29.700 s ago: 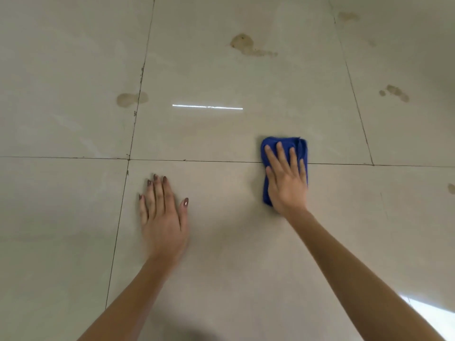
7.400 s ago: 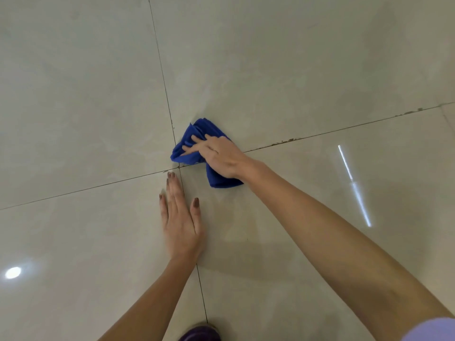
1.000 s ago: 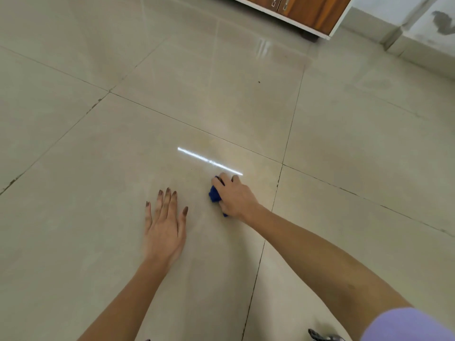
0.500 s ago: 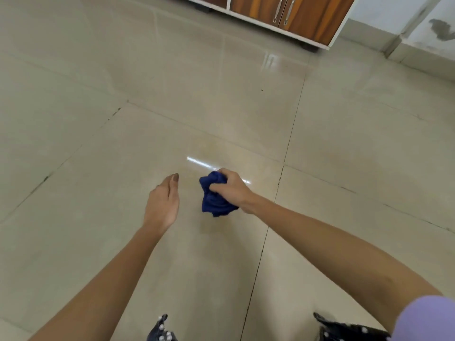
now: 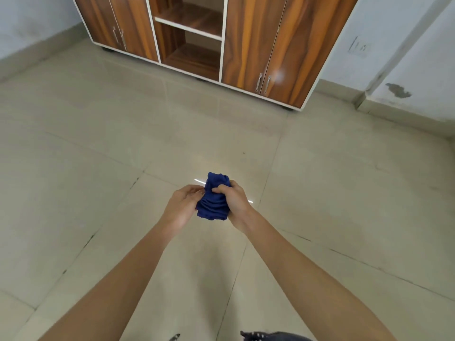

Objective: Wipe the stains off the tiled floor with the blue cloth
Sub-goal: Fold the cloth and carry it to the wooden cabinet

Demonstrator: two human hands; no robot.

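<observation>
The blue cloth is bunched up and held in the air above the tiled floor, between both hands. My right hand grips its right side with the fingers curled over the top. My left hand pinches its left edge. Both forearms reach forward from the bottom of the view. The beige tiles around the hands show no brown stains, only a thin bright reflection behind the cloth.
A wooden cabinet with closed doors and an open shelf bay stands against the far wall. A white wall with a skirting runs along the right. Dark clothing shows at the bottom edge.
The cloth has come up off the floor. My left hand has lifted from the tile and taken hold of the cloth beside my right hand. The view has tilted up to show the cabinet.
</observation>
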